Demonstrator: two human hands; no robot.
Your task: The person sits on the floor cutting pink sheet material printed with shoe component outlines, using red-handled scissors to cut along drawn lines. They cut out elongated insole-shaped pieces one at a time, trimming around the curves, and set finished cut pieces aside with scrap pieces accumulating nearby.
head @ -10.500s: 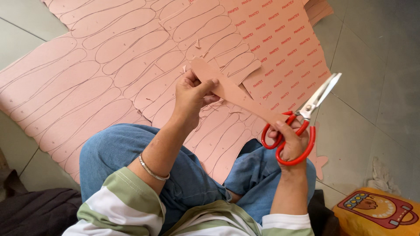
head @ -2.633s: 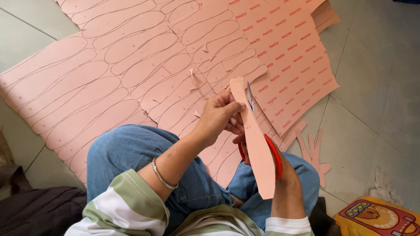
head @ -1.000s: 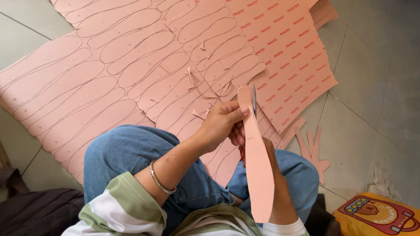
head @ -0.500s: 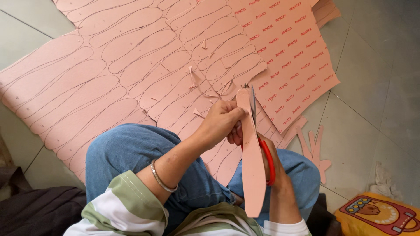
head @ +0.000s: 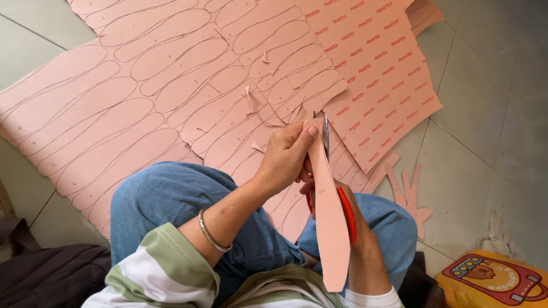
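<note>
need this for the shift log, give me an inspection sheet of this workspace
surface: grey tiled floor under large pink sheets drawn with sole outlines.
job's things: long pink sole-shaped cutout; red-handled scissors, blades at its top edge.
clutter: pink offcut scraps; yellow printed bag; white rag.
fingers: left hand pinches the cutout's top; right hand, mostly hidden behind it, works the scissors.
cables: nothing seen.
surroundings: dark cloth at lower left.

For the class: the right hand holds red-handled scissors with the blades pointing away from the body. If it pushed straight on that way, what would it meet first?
Probably the large pink sheet marked with sole outlines, lying on the floor just past the blade tips of the scissors in the right hand; depth is unclear.
</note>
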